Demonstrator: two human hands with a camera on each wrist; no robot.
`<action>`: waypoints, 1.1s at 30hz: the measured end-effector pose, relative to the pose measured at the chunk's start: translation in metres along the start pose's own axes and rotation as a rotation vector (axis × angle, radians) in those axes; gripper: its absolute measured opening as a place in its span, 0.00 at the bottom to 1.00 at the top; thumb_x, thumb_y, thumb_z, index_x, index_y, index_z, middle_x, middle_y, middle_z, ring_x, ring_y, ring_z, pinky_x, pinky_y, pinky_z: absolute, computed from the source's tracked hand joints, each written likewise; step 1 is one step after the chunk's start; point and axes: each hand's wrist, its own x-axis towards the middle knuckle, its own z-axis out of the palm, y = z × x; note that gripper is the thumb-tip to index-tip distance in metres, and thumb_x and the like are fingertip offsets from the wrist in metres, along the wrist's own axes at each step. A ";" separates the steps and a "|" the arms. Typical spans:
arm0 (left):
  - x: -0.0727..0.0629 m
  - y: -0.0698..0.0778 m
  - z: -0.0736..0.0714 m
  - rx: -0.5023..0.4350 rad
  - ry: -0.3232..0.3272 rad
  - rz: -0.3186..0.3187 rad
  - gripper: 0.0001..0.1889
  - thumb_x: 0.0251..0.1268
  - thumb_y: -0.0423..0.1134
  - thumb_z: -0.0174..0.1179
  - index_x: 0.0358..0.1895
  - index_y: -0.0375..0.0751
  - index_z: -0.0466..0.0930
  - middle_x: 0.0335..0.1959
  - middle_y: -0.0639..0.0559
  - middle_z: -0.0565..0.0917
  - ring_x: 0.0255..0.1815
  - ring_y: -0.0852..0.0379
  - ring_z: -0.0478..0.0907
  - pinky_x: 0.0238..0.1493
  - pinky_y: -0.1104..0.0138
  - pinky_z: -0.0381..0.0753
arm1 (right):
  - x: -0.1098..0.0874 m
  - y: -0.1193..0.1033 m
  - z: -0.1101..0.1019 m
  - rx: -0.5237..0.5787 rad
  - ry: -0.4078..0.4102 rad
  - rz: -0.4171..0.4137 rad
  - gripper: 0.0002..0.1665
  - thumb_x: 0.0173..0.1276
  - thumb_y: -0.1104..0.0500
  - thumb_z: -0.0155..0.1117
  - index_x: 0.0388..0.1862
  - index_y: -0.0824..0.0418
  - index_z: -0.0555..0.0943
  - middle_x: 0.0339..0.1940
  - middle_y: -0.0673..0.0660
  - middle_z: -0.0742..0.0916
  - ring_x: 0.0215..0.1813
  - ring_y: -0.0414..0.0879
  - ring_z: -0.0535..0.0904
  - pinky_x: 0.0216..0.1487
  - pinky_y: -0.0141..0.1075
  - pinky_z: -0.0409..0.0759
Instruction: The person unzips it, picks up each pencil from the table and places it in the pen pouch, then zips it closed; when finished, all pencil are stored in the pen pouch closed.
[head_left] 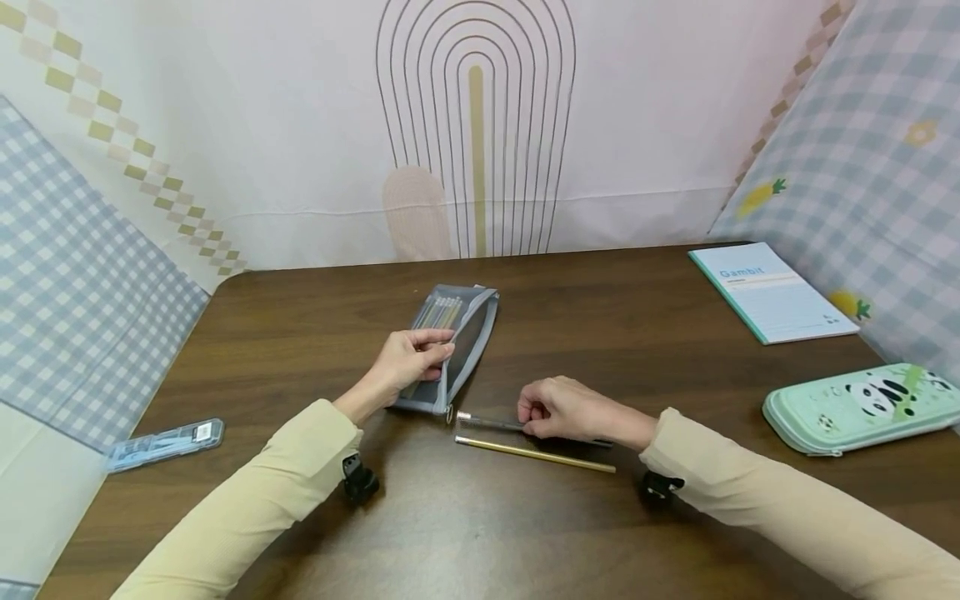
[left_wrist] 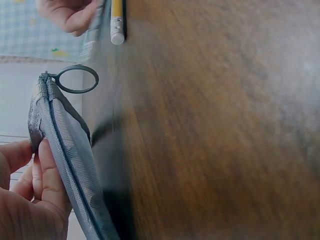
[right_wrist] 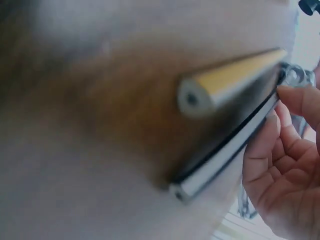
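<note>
My left hand (head_left: 405, 364) pinches one edge of the opening of a grey mesh zip pouch (head_left: 468, 367). Several pencils show through its mesh. In the left wrist view, a ring pull (left_wrist: 76, 79) hangs from the end of the zip. To the right of the pouch, my right hand (head_left: 567, 408) pinches a dark pencil (head_left: 487, 422) between thumb and fingers, low over the table. A yellow pencil (head_left: 536, 455) lies beside it, nearer to me and apart from the hand. Both unsharpened ends, the yellow pencil (right_wrist: 235, 75) and the dark pencil (right_wrist: 220, 157), face the right wrist camera.
On the brown table (head_left: 300, 325), a blue flat case (head_left: 167, 445) lies at the left edge. A green panda pencil case (head_left: 862, 408) is at the right, with a notebook (head_left: 776, 292) behind it. A patterned cloth wall (head_left: 315, 125) rises behind the table.
</note>
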 end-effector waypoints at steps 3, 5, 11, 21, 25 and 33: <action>0.000 -0.001 0.000 0.001 -0.002 -0.004 0.20 0.65 0.35 0.58 0.59 0.34 0.75 0.49 0.39 0.81 0.30 0.68 0.76 0.33 0.73 0.82 | 0.001 0.000 -0.007 0.038 0.076 -0.005 0.05 0.58 0.67 0.64 0.26 0.58 0.78 0.21 0.45 0.78 0.25 0.32 0.69 0.27 0.26 0.71; 0.000 0.000 0.000 0.004 -0.001 -0.007 0.20 0.65 0.35 0.58 0.59 0.35 0.75 0.48 0.39 0.81 0.30 0.68 0.76 0.33 0.73 0.82 | 0.003 0.000 -0.011 0.094 0.126 0.009 0.04 0.60 0.67 0.63 0.28 0.60 0.78 0.23 0.47 0.79 0.26 0.33 0.70 0.26 0.26 0.72; 0.000 0.000 0.000 0.000 -0.005 -0.011 0.20 0.65 0.35 0.59 0.59 0.35 0.75 0.51 0.38 0.81 0.31 0.68 0.76 0.33 0.73 0.82 | 0.014 0.002 -0.014 0.451 0.208 0.167 0.08 0.66 0.69 0.58 0.41 0.73 0.76 0.30 0.60 0.82 0.28 0.38 0.75 0.26 0.30 0.78; 0.001 0.000 0.001 -0.008 0.000 -0.009 0.20 0.65 0.35 0.58 0.59 0.34 0.75 0.50 0.38 0.81 0.30 0.68 0.76 0.32 0.74 0.81 | 0.056 0.006 -0.012 0.935 0.114 0.467 0.16 0.72 0.66 0.48 0.53 0.76 0.65 0.23 0.52 0.77 0.20 0.37 0.75 0.21 0.25 0.77; 0.002 0.000 0.000 -0.006 -0.002 -0.006 0.20 0.65 0.36 0.59 0.59 0.35 0.75 0.51 0.38 0.81 0.32 0.68 0.77 0.34 0.72 0.82 | 0.075 0.003 -0.012 0.983 0.094 0.518 0.11 0.74 0.64 0.46 0.50 0.70 0.65 0.22 0.54 0.77 0.18 0.39 0.77 0.20 0.26 0.77; 0.001 0.001 -0.001 -0.009 0.001 -0.020 0.20 0.65 0.35 0.58 0.60 0.35 0.75 0.50 0.40 0.81 0.32 0.67 0.77 0.34 0.72 0.82 | 0.100 0.001 -0.010 1.036 0.125 0.542 0.09 0.75 0.64 0.45 0.49 0.69 0.64 0.23 0.58 0.78 0.18 0.42 0.80 0.21 0.28 0.80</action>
